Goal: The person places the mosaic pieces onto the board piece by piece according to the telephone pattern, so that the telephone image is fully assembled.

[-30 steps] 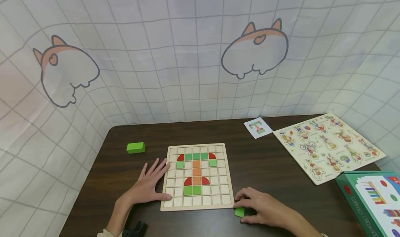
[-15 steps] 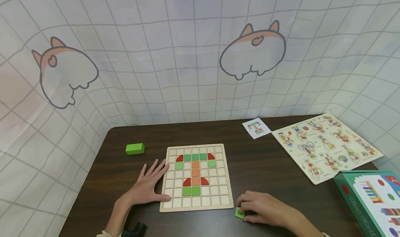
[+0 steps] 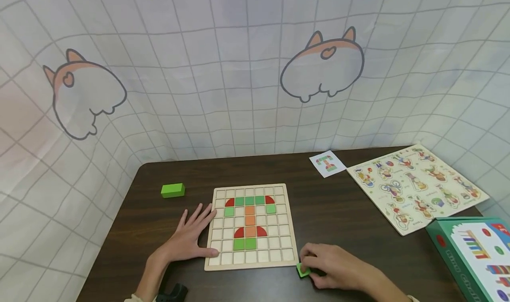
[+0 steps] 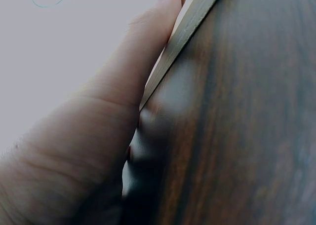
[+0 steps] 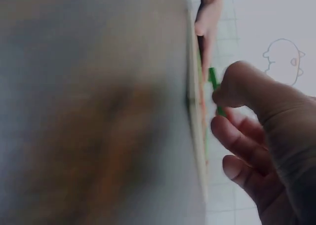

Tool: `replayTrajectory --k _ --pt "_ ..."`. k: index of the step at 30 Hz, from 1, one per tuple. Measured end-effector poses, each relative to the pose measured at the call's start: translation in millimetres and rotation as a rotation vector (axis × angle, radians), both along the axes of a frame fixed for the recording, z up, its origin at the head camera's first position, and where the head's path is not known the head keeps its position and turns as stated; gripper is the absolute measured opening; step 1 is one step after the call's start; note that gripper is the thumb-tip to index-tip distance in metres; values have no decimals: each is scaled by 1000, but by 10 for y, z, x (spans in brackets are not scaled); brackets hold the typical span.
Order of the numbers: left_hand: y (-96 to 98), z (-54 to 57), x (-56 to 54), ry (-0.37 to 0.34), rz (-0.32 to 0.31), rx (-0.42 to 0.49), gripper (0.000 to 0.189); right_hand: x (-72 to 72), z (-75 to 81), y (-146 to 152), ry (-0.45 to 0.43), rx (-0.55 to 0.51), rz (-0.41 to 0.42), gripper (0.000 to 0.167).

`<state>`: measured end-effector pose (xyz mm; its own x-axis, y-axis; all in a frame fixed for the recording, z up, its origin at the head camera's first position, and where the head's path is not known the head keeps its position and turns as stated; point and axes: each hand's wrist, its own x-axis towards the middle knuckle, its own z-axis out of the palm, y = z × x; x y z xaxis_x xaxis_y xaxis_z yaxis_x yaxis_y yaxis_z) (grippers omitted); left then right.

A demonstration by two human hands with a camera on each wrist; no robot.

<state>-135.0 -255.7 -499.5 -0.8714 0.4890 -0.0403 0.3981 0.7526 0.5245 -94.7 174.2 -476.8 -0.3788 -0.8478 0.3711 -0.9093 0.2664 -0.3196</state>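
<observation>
A square wooden grid board (image 3: pixel 275 257) lies on the dark table, with green squares, orange squares (image 3: pixel 249 221) and red quarter-round pieces (image 3: pixel 239 232) set in some of its cells. My left hand (image 3: pixel 189 238) is spread over the board's left edge, thumb on the lower left cells and fingertips at the upper left side. Close to the board's lower right corner, my right hand (image 3: pixel 332 266) pinches a small green square tile (image 3: pixel 303 270) between thumb and fingers. In the right wrist view the green tile (image 5: pixel 213 77) shows edge-on at the thumb tip.
A green block (image 3: pixel 173 190) sits at the back left. A small pattern card (image 3: pixel 328 164) lies at the back, touching a wooden picture puzzle board (image 3: pixel 418 187). On the right is a green box (image 3: pixel 458 253). A patterned white curtain (image 3: pixel 247 71) surrounds the table.
My right hand's fingers have closed in on the green tile, which has shifted slightly left and now looks tilted at the board's corner. The left hand has stayed put.
</observation>
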Motion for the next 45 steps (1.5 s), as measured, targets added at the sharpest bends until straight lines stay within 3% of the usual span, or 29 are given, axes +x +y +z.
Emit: replayTrajectory --k 7,15,20,23,31,42,45 --pt "-7 2 -18 9 -2 6 106 -175 207 -411 59 32 -67 21" --pt "30 5 -17 14 -1 3 107 -370 252 -900 260 79 -72 11" --pt "31 11 -19 15 -2 1 107 -404 182 -931 193 162 -79 6" --pt "28 2 -21 13 -4 -5 107 -409 137 -936 168 157 -67 7" --pt "18 -27 2 6 -3 9 107 -413 91 -926 216 151 -72 5" --pt "16 -32 8 13 3 3 107 -413 100 -927 201 184 -62 5" --pt "14 -27 8 16 0 4 107 -396 98 -928 238 195 -81 4"
